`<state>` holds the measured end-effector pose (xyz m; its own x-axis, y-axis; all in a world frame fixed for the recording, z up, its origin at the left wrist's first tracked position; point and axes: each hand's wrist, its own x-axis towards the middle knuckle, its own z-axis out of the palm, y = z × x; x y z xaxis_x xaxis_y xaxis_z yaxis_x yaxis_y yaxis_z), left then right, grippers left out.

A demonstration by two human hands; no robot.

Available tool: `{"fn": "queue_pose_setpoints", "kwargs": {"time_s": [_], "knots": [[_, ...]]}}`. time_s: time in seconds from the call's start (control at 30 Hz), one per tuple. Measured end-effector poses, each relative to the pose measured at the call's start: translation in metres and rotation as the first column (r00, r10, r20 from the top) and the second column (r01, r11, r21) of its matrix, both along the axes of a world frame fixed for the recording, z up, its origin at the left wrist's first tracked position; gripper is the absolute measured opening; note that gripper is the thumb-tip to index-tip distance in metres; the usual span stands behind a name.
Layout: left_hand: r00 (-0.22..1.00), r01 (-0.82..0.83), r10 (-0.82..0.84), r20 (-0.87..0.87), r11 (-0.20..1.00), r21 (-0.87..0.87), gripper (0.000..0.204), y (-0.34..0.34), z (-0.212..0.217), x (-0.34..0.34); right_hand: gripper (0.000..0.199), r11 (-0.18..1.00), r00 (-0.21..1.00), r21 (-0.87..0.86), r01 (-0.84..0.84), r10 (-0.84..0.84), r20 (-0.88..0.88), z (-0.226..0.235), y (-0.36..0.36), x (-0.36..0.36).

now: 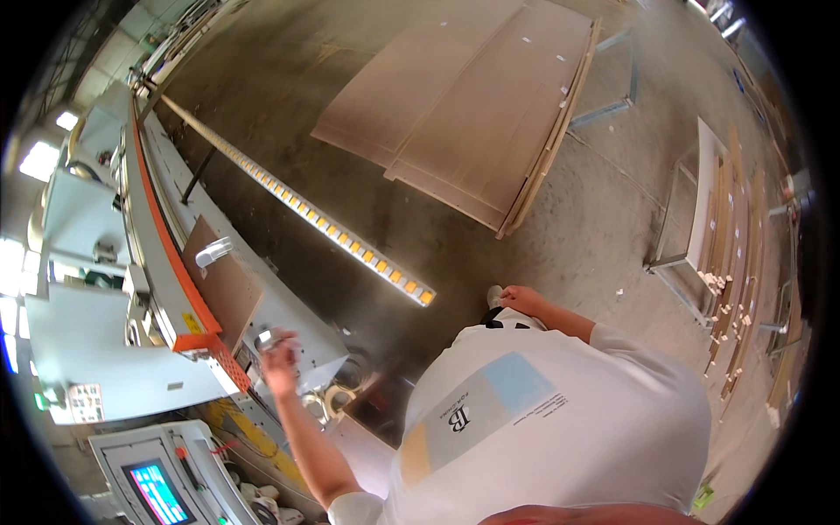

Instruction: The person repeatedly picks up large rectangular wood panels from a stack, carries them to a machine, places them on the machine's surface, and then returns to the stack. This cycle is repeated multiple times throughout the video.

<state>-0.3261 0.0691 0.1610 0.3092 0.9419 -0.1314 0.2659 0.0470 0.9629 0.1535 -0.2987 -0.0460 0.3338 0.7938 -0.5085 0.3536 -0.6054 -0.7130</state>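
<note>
My left hand (pixel 280 360) reaches out over the machine's side table, smeared by motion, so its fingers do not show clearly. Right by its fingertips is a small round silvery part (pixel 265 339); whether I hold it or only touch it, I cannot tell. Just beyond lies a brown board (pixel 229 297) along the orange guard, with a shiny, see-through piece (pixel 213 252) over its far part. My right hand (pixel 522 300) hangs low in front of my body, close to my shoe, its fingers curled in and nothing visible in them.
A long machine with an orange guard rail (pixel 166 254) runs along the left. A roller bar with yellow rollers (pixel 350 243) slants across the floor. Large brown panels (pixel 472 105) are stacked ahead. Strips on a metal rack (pixel 731 227) stand right. A control panel screen (pixel 159 492) glows at lower left.
</note>
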Motion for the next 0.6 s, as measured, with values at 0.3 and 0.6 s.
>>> {"fn": "queue_pose_setpoints", "kwargs": {"time_s": [0.3, 0.6], "knots": [[0.246, 0.612, -0.236, -0.940, 0.790, -0.039, 0.044, -0.040, -0.084, 0.264, 0.022, 0.783, 0.747, -0.248, 0.570, -0.620, -0.241, -0.100, -0.119, 0.114], [0.188, 0.643, -0.296, -0.936, 0.758, -0.111, 0.044, -0.031, -0.103, 0.370, 0.010, 0.521, 0.235, -0.491, 0.698, -0.814, -0.531, -0.121, -0.199, 0.154]]}}
